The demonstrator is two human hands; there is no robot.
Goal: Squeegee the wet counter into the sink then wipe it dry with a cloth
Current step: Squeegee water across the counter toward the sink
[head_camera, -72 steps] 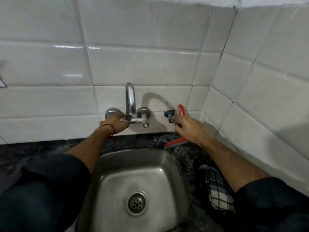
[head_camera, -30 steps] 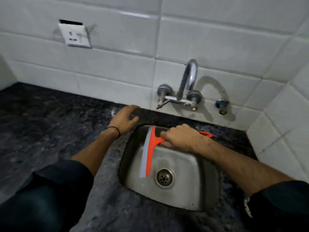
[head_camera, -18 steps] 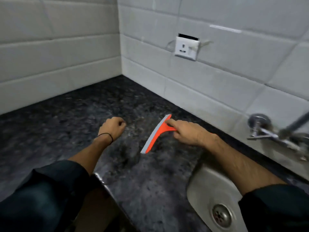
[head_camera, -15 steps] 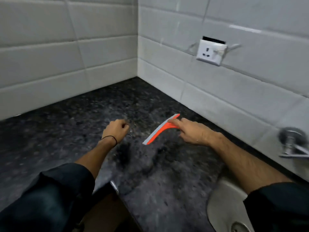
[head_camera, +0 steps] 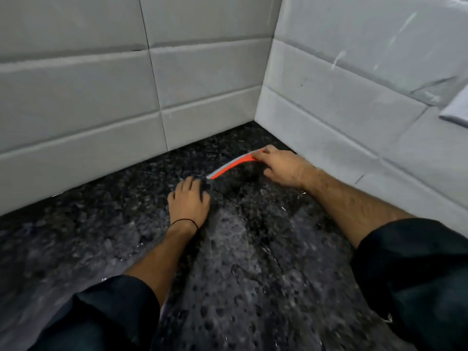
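Observation:
My right hand [head_camera: 283, 167] grips the handle of an orange squeegee [head_camera: 231, 165] with a grey rubber edge. The blade lies on the dark speckled counter [head_camera: 253, 262] close to the corner where two tiled walls meet. My left hand [head_camera: 188, 201] rests palm down on the wet counter just in front of the blade's left tip, fingers together, holding nothing. Water glistens in streaks and drops on the stone around both hands. The sink and the cloth are out of view.
White tiled walls rise on the left [head_camera: 81, 97] and on the right [head_camera: 354, 97], closing the counter into a corner. A white socket plate [head_camera: 455, 110] shows at the right edge. Dark sleeves cover both forearms near the bottom.
The view has swung left, away from the sink and tap. My right hand has carried the squeegee from over the sink across the counter into the far left corner. My left hand followed and lies flat.

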